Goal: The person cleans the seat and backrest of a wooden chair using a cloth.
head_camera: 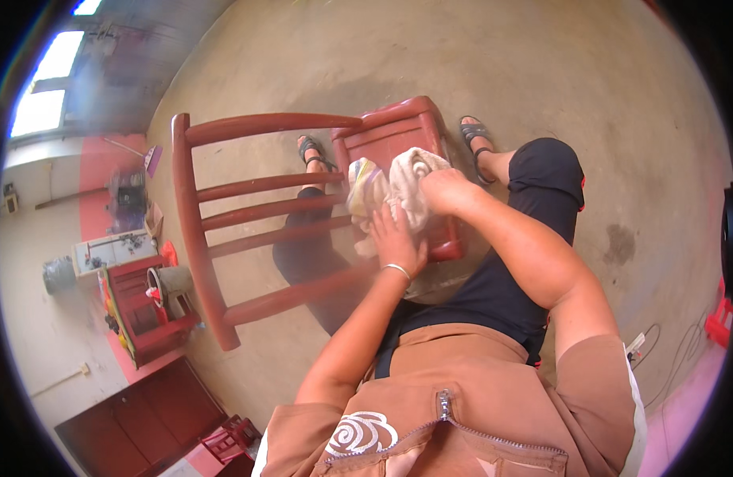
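Observation:
A red wooden chair (390, 140) stands between my knees, its slatted back reaching to the left. On its seat lies a bunched, pale striped cloth (366, 185). My right hand (444, 189) grips the cloth's right part near the seat's right edge, its fingertips hidden in the folds. My left hand (395, 238), with a bangle at the wrist, rests on the lower part of the cloth with its fingers spread; whether it pinches the fabric cannot be told.
At the left wall stand a red wooden cabinet (157, 340), a bucket (175, 280) and a plastic container (59, 275). A small red chair (229, 440) is at the lower left. Cables (670, 369) run along the floor at the right.

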